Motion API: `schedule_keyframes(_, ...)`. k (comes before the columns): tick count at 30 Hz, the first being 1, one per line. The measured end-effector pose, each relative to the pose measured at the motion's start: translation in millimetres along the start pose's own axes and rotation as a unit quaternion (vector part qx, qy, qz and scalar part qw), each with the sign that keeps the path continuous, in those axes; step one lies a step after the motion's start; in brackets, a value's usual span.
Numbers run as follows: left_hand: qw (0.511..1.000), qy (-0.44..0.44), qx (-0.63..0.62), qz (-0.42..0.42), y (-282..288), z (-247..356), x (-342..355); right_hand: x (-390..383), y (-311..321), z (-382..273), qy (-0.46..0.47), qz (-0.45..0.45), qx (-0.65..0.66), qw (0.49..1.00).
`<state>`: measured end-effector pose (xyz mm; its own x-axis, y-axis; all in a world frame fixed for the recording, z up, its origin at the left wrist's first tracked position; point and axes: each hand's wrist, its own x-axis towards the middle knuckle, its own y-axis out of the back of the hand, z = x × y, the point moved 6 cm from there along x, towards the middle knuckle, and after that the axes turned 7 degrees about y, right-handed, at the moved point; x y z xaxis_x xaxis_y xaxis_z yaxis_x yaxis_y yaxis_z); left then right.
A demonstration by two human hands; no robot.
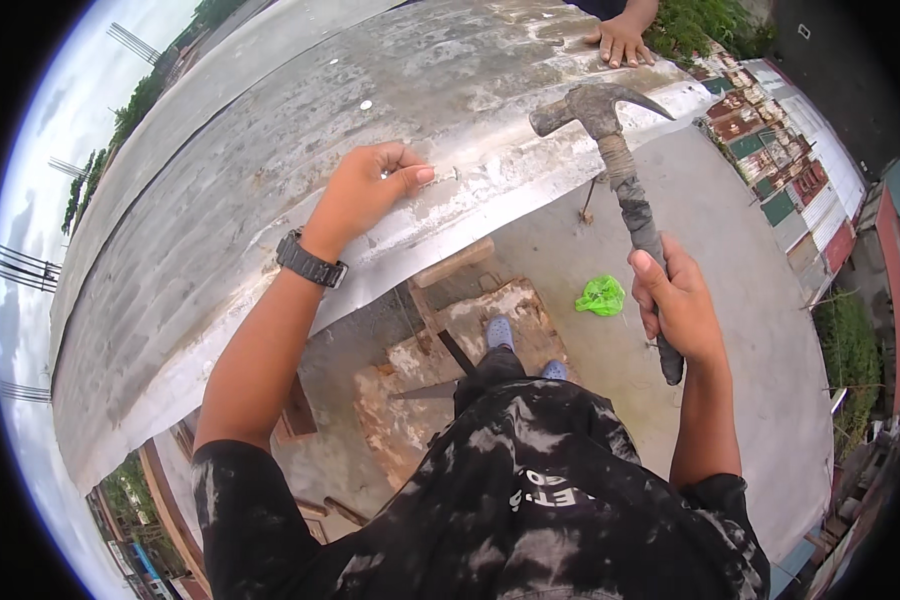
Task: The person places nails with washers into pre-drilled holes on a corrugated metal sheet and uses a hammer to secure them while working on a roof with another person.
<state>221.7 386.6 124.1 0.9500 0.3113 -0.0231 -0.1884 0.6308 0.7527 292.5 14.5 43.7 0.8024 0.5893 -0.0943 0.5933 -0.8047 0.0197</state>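
Note:
My right hand [682,305] is wrapped round the lower handle of a claw hammer [625,180]. The hammer stands raised, its metal head up and its claw toward the right; dark wrapping covers the handle. On the left, my left hand [365,195] rests by the edge of a weathered corrugated metal sheet [300,130]. Its thumb and forefinger are pinched together, and what they hold, if anything, is too small to name. A dark watch [312,260] circles the left wrist. The hammer head is well apart from the left hand.
Another person's hand [622,40] lies flat on the sheet's far right end. Below the sheet's edge, a green plastic bag [600,296] lies on the concrete floor [750,330]. A worn board [510,300] is under my feet, with a handsaw [425,391] beside them.

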Motion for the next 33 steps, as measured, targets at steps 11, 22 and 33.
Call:
schedule_keyframes(11, 0.954, -0.213, 0.210, -0.010, -22.6, 37.6, -28.4, 3.6, -45.4, 5.9, 0.006, -0.015, 0.057, 0.998)
schedule_keyframes(22, 0.912, -0.235, 0.314, -0.119, -8.3, 45.5, -58.9, -6.0, -68.6, 9.6, -0.029, -0.050, 0.057, 0.997)
schedule_keyframes(33, 0.991, -0.114, -0.071, -0.001, 20.7, 2.6, -2.1, -10.5, -58.2, 0.4, -0.003, -0.028, 0.085, 0.996)
